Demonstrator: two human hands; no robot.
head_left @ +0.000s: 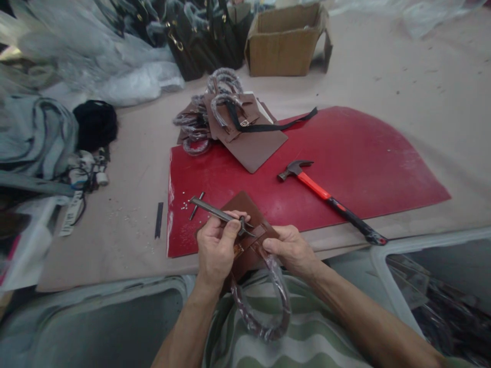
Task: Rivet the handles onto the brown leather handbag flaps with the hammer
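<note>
My left hand [217, 245] is closed round dark metal pliers [215, 209], whose jaws press on a strap of the brown leather bag piece [249, 214] at the near edge of the red mat [345, 163]. My right hand [291, 250] pinches the same brown piece from the right, near where its plastic-wrapped handle [268, 306] loops down over my lap.
A claw hammer [326, 197] with a red and black handle lies on the mat to the right. A stack of brown bag panels with wrapped handles [226, 117] sits at the mat's far edge. A cardboard box [286, 41], black bags and plastic wrapping stand at the back.
</note>
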